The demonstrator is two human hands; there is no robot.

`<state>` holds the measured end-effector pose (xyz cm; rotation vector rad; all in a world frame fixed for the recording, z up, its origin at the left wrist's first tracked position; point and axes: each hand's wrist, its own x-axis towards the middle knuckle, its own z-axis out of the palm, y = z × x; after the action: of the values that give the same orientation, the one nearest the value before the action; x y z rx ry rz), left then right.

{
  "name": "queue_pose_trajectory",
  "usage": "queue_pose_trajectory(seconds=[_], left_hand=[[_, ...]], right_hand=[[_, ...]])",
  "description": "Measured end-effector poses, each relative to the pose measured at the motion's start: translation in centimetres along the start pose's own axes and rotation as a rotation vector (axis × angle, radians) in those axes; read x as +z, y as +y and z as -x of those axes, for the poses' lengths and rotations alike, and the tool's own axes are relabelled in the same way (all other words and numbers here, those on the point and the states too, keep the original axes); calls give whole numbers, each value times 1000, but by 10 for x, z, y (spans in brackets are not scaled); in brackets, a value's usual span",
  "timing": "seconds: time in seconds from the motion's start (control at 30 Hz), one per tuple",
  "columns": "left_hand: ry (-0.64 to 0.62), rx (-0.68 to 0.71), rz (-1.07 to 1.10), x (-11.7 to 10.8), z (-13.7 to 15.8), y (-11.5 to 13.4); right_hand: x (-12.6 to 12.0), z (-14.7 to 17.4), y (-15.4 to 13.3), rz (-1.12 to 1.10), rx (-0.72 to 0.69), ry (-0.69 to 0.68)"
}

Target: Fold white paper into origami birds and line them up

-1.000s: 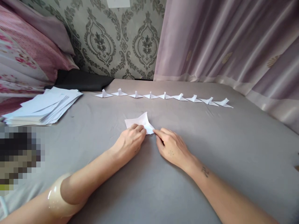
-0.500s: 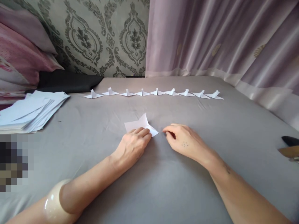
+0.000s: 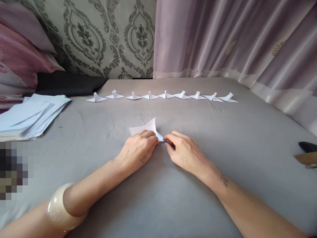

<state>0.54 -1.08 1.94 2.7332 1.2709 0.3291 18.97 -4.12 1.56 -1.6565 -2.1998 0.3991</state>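
Note:
A partly folded sheet of white paper (image 3: 146, 127) lies on the grey bed sheet in front of me, one corner standing up. My left hand (image 3: 142, 140) is closed on its near edge, the fingers curled over and hiding part of it. At the paper's right tip, my right hand (image 3: 182, 145) has thumb and forefinger close together; the tip reaches the forefinger, and the grip itself is small and hard to make out. Beyond both hands runs a row of several small folded white paper figures (image 3: 165, 95), each with an upright point.
A stack of white paper sheets (image 3: 27, 114) is at the left, before a black cloth (image 3: 69, 84). Pink bedding (image 3: 29, 49) is piled at far left. Lilac curtains (image 3: 210, 39) hang at the back right. A dark and brown object (image 3: 307, 155) lies at the right edge.
My right hand has moved left, from apart to the paper's right tip. My left hand stays on the paper, its wrist turned slightly. The view has shifted a little.

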Motion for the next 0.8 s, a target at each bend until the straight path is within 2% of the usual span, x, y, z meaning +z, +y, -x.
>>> queue_pose_trajectory(seconds=[0.27, 0.53, 0.8], left_hand=[[-36, -103, 42, -4, -9, 2], [22, -79, 100, 0, -13, -9], [2, -94, 127, -1, -18, -12]], right_hand=[[8, -4, 3, -40, 76, 29], [10, -11, 3, -145, 169, 32], [8, -14, -2, -139, 250, 21]])
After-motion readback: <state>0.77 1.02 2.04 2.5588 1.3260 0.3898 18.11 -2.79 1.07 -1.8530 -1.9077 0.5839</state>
